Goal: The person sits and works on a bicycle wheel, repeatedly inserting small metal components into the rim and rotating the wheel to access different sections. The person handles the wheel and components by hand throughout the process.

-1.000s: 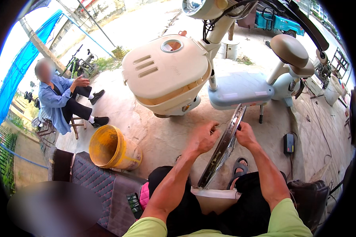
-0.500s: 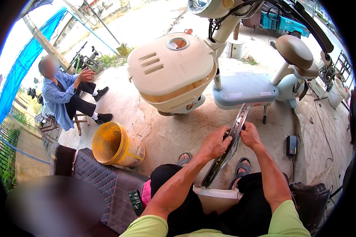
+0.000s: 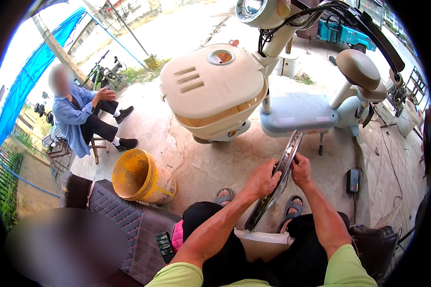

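A metal wheel rim [image 3: 289, 152], seen nearly edge-on, stands tilted between my knees. Its upper end points toward the scooter and its lower end comes down at the pale edge of a cream seat or board [image 3: 266, 237] between my thighs. My left hand [image 3: 264, 178] is closed on the rim's left side near the middle. On the opposite side, slightly higher, my right hand [image 3: 300, 170] grips it with bent fingers. Some fingertips of both hands are hidden behind the rim.
Ahead stands a cream and light-blue electric scooter with a basket box [image 3: 210, 86]. A yellow bucket [image 3: 143, 176] is at left, near a quilted bench [image 3: 115, 205] with a phone [image 3: 164, 245]. A seated person [image 3: 74, 112] is further left. A black charger [image 3: 352, 180] lies right.
Both hands stay on the rim, which has tilted or turned slightly. The view has shifted a little, so the scooter appears lower and further right. The seated person's hands have come lower.
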Demonstrator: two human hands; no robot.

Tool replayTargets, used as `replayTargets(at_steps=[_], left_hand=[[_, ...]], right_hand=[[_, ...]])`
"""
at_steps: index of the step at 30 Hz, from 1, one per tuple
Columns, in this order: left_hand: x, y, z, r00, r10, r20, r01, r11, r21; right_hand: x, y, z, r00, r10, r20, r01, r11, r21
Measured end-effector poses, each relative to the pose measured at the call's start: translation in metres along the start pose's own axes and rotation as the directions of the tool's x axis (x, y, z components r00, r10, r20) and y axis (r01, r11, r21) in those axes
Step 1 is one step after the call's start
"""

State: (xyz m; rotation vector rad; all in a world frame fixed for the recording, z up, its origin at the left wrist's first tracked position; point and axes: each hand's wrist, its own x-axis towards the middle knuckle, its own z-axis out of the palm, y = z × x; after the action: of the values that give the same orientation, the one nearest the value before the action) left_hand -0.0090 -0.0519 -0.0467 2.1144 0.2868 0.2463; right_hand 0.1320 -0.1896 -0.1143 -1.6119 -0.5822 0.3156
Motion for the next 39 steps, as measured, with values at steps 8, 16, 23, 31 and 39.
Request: replayTargets(at_steps=[8, 16, 23, 31, 39], left_hand=[[-0.001, -0.001, 0.003, 1.0, -0.018, 0.009, 0.018, 0.999, -0.029], [-0.002, 0.0, 0.003, 1.0, -0.015, 0.014, 0.016, 0.998, -0.067], [0.004, 0.0, 0.011, 0.995, -0.049, 0.09, 0.051, 0.998, -0.023], [-0.001, 0.001, 0.011, 0.993, -0.071, 0.091, 0.078, 0.994, -0.074], [-0.001, 0.002, 0.011, 0.999, -0.024, 0.043, 0.027, 0.997, -0.068]], right_hand=[[0.001, 0.008, 0.0, 0.998, -0.057, -0.023, 0.055, 0.996, -0.073], [0.004, 0.006, 0.001, 1.0, -0.009, -0.005, 0.009, 0.996, -0.089], [0.009, 0.003, -0.002, 1.0, 0.015, -0.017, -0.014, 1.0, 0.027], [0.004, -0.003, 0.0, 1.0, 0.014, 0.005, -0.014, 0.997, -0.078], [0.004, -0.006, 0.0, 0.999, -0.045, -0.029, 0.039, 0.984, -0.174]])
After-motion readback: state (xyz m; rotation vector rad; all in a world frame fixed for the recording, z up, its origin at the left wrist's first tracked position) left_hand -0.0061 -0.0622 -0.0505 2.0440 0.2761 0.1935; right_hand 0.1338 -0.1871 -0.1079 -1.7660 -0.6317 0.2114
